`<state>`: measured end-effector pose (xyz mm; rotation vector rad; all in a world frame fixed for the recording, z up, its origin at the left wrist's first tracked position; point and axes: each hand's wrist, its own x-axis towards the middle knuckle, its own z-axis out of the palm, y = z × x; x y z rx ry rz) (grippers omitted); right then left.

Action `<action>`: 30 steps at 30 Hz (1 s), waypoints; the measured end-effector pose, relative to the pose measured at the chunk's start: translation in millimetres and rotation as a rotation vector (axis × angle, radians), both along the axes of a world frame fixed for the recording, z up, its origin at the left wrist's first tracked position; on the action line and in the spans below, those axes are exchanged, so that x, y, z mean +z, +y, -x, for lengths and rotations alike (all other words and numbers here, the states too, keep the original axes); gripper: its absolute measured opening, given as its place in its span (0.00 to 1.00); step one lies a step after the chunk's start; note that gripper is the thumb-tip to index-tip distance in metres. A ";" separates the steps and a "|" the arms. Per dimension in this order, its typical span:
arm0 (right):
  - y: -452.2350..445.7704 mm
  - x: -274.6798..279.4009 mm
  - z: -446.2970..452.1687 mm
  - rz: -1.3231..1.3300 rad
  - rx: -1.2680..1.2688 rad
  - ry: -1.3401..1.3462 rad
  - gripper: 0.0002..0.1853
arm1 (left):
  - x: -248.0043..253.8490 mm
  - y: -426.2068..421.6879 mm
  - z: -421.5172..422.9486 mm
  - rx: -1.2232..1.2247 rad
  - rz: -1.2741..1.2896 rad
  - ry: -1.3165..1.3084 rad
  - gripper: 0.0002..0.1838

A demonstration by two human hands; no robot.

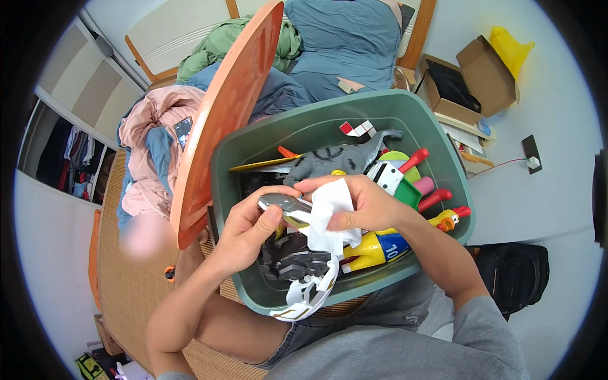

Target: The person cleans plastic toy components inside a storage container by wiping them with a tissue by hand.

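Observation:
My left hand (244, 225) is closed around a grey and white plastic toy part (286, 205), thumb on its near side. My right hand (370, 201) pinches a white tissue (329, 212) that lies against the toy part's right end. Both hands are over a green plastic bin (437, 120) full of toys. Below them, a white curved toy piece with gold trim (310, 297) hangs over the bin's near rim; whether it joins the held part is hidden. Around the hands lie a grey striped animal toy (339, 158), a yellow rubber chicken (373, 248) and a black toy piece (294, 258).
An orange lid (221, 120) leans upright at the bin's left. Red-handled toys (434, 199) are at its right side. Behind are blue bedding (345, 44), pink cloth (161, 114) with a phone (183, 131), and an open cardboard box (456, 85). A black bag (513, 275) sits at right.

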<state>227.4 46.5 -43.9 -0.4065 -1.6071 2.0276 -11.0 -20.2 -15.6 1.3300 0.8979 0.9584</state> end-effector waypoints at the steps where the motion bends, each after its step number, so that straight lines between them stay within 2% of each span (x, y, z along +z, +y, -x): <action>1: 0.2 1.3 -0.9 -0.088 -0.005 -0.065 0.35 | -0.3 -0.2 0.1 -0.009 -0.029 0.035 0.21; 3: -0.9 -2.3 -0.2 -0.093 -0.037 -0.001 0.33 | 0.2 0.3 -1.0 0.011 -0.007 0.026 0.20; 5: -0.3 -9.3 -2.3 -0.116 -0.090 -0.070 0.26 | 1.0 1.1 -2.5 0.054 0.036 0.008 0.19; 6: 0.2 -12.8 -2.6 -0.116 -0.090 -0.069 0.26 | 0.8 1.8 -3.9 0.065 0.059 -0.017 0.19; 8: 1.3 -17.2 -3.0 -0.004 -0.129 -0.016 0.20 | -7.5 3.3 -1.6 0.073 0.094 -0.034 0.19; 11: 2.7 -12.8 -5.5 0.028 -0.078 -0.002 0.15 | -12.5 4.9 -0.4 0.089 0.147 -0.063 0.19; 12: 4.8 -15.4 -4.9 0.027 -0.077 -0.002 0.15 | -13.2 5.0 -0.2 0.098 0.168 -0.071 0.19; 14: 9.4 -23.2 -2.5 -0.220 0.037 0.156 0.14 | -13.2 5.8 0.7 0.112 0.201 -0.137 0.19; 15: 8.9 -21.6 -1.7 -0.222 0.040 0.156 0.14 | -13.7 6.3 1.2 0.122 0.233 -0.202 0.19; 16: 7.1 -19.0 -0.9 -0.261 0.037 0.089 0.14 | -21.0 8.1 2.7 0.154 0.207 -0.164 0.23; 19: 0.3 -15.7 2.5 -0.330 0.008 0.005 0.14 | -27.3 11.4 13.2 0.139 0.231 -0.134 0.23; 21: -2.4 -15.7 4.9 -0.148 0.000 0.050 0.15 | -24.2 9.8 7.1 0.143 0.222 -0.158 0.22; 22: -3.3 -16.8 7.6 -0.063 0.002 0.082 0.19 | -22.6 9.0 3.6 0.145 0.215 -0.181 0.22; 25: -4.7 -27.7 9.0 0.062 -0.018 0.069 0.23 | -27.3 10.4 0.1 0.111 0.196 -0.149 0.21; 26: -5.2 -28.5 9.4 0.061 -0.017 0.069 0.23 | -26.1 9.3 -3.1 0.136 0.202 -0.181 0.18; 30: -5.1 -21.7 9.9 0.012 -0.097 0.025 0.23 | -33.0 13.7 1.5 0.107 0.202 -0.125 0.20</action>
